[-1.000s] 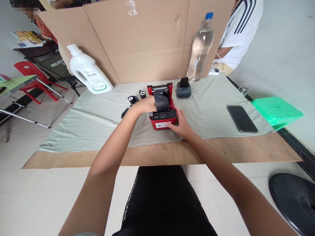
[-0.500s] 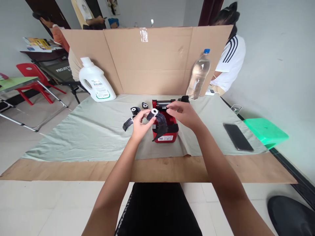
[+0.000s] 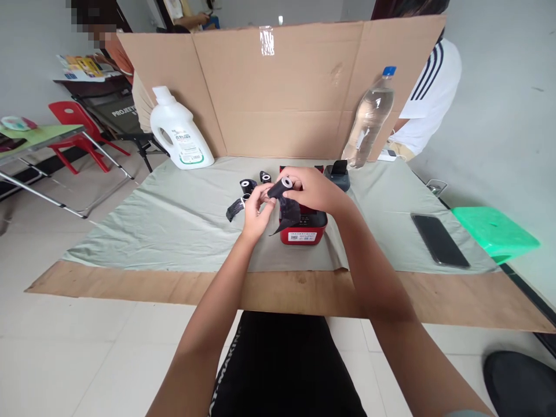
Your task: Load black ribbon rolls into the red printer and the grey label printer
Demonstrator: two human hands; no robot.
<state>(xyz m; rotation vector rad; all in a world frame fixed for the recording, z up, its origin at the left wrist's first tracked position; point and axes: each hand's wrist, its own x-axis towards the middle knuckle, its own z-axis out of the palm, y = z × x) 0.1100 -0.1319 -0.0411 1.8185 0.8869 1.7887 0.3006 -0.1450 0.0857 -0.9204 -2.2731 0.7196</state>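
Fingers (image 3: 262,196) of left hand (image 3: 256,215) and right hand (image 3: 317,191) pinched on black ribbon roll (image 3: 283,186), held just above red label printer (image 3: 304,233). Loose tail hung over printer. Roll not seated inside; spare rolls (image 3: 248,185) laid left of printer.

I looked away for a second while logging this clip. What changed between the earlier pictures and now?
The left hand lifted the black roll up out of the red printer; its loose end hangs over the printer. The right hand let go of the printer's front and rose to grip the roll too. Printer, spare rolls, phone and bottle stayed put on the cloth.
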